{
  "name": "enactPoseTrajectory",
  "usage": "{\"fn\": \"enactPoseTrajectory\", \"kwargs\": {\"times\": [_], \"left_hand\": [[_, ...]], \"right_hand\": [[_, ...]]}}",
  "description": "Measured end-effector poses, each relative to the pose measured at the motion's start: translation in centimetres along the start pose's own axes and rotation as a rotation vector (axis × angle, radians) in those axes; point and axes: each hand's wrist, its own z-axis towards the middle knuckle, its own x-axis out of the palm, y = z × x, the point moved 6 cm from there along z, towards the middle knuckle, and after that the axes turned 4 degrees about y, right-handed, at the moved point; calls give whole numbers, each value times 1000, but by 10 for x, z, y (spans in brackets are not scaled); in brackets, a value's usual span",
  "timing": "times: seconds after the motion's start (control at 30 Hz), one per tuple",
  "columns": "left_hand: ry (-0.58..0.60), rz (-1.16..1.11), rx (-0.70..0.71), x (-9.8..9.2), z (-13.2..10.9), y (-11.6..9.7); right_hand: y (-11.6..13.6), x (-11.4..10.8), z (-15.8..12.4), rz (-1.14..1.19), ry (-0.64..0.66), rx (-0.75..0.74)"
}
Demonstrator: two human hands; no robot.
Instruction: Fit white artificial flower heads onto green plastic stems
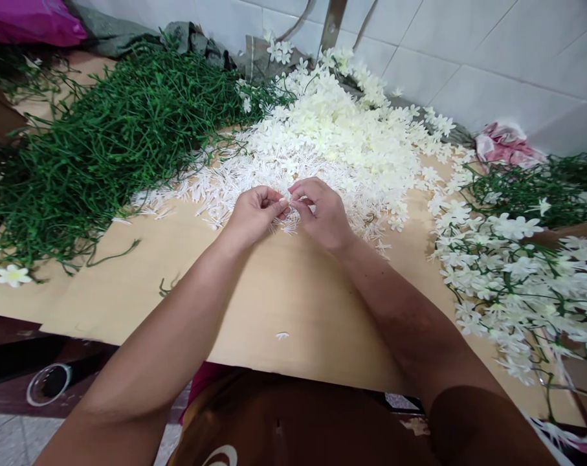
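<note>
My left hand and my right hand meet fingertip to fingertip over the front edge of a heap of small white stamen-like pieces. Thumb and forefinger of each are pinched together. Whatever sits between the fingertips is too small to make out. Behind the white pieces lies a big pile of cream-white artificial blossoms. To the left spreads a large mound of green plastic stems.
Finished-looking white flowers on stems cover the right side, near more green stems and a pink-white bag. A tiled wall stands behind the cardboard-covered table. Loose stems lie at left. A magenta bag is top left.
</note>
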Motion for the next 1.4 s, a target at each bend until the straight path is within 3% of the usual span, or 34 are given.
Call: {"fn": "enactPoseTrajectory", "kwargs": {"times": [0.2,0.33,0.73,1.03,1.27,1.4], "left_hand": [[28,-16,9,1,-2,-9],[29,-11,1,0,-2,-12],[-22,-103,-33,2,-1,-4],[64,-224,-96,4,-2,-4],[108,-307,-75,4,-2,-1],[129,-374,-75,5,-3,-1]], "right_hand": [[-2,-6,2,142,17,87],[2,-13,4,98,-42,65],[5,-11,4,119,-53,32],[13,-8,-1,-1,-67,20],[26,-6,-5,-260,-136,-178],[32,-8,-6,-264,-210,-315]]}}
